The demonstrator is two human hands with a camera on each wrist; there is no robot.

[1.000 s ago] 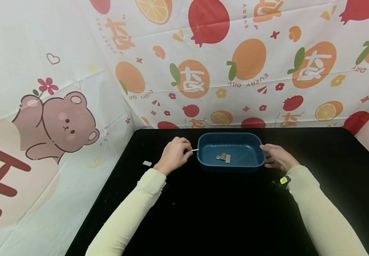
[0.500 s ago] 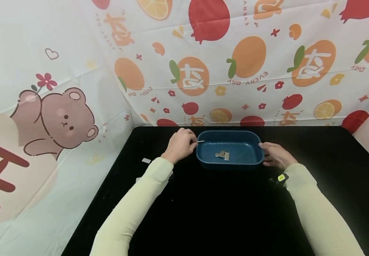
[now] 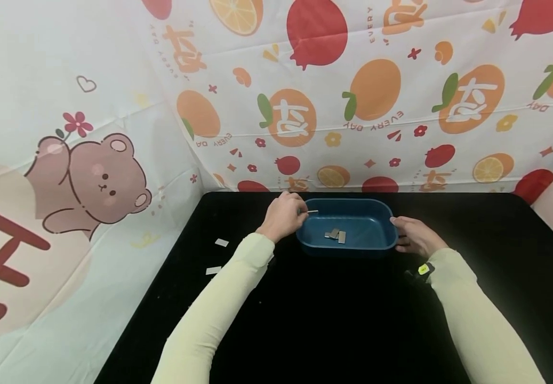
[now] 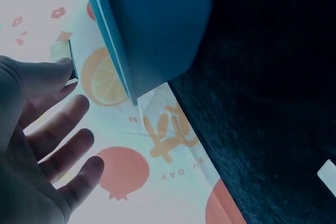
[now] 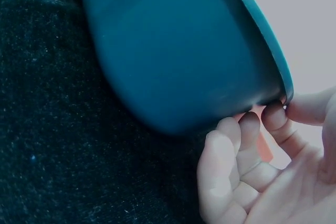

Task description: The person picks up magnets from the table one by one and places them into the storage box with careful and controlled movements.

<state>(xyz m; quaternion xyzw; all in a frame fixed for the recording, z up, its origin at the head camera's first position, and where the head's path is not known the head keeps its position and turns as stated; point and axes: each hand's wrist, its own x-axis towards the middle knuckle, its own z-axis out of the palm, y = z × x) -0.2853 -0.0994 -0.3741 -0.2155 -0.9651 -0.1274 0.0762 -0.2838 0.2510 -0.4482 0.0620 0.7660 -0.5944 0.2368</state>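
Thumb and index finger of my left hand [image 3: 283,216] pinch a small flat silvery rectangle [image 3: 312,212], which reaches over the left rim of a blue plastic basin [image 3: 348,247]. In the left wrist view, the rectangle's pale face and dark thin edge [image 4: 72,64] show past the thumb, while the other fingers are spread. Several small silvery rectangular pieces [image 3: 336,235] lie together on the basin's floor. My right hand [image 3: 417,234] holds the basin's right end, thumb at the rim and fingertips against the outer wall [image 5: 173,61].
Two flat pale rectangles, one farther back [image 3: 221,242] and one nearer [image 3: 213,270], lie on the black-covered table [image 3: 334,320] left of the basin. A fruit-printed cloth [image 3: 329,106] hangs behind the table, and a bear-printed cloth [image 3: 108,176] hangs on the left.
My left hand has moved right and slightly away, bringing the pinched rectangle from outside the basin's left rim to over it. The right hand still holds the basin.
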